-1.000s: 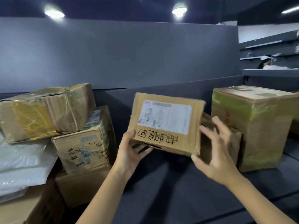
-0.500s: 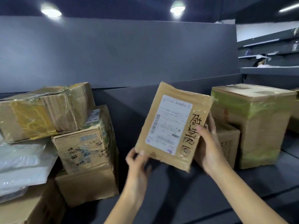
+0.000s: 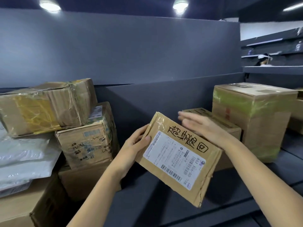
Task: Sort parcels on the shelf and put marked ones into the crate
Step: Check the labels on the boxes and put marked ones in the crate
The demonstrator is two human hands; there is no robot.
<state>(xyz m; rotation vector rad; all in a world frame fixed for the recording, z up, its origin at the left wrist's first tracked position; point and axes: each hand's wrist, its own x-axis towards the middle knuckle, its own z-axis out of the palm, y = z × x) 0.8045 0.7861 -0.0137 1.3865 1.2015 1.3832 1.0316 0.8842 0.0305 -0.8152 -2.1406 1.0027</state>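
Flat brown cardboard parcel, held tilted above the dark grey shelf; white shipping label reads "862 X06-00 708", beside four black handwritten characters. Left hand grips its left edge; right hand, open, rests flat on its far edge. Half a second earlier the parcel stood nearly upright, both hands pinching it.

Held parcel sits mid-shelf, stacked boxes left, tall box right.
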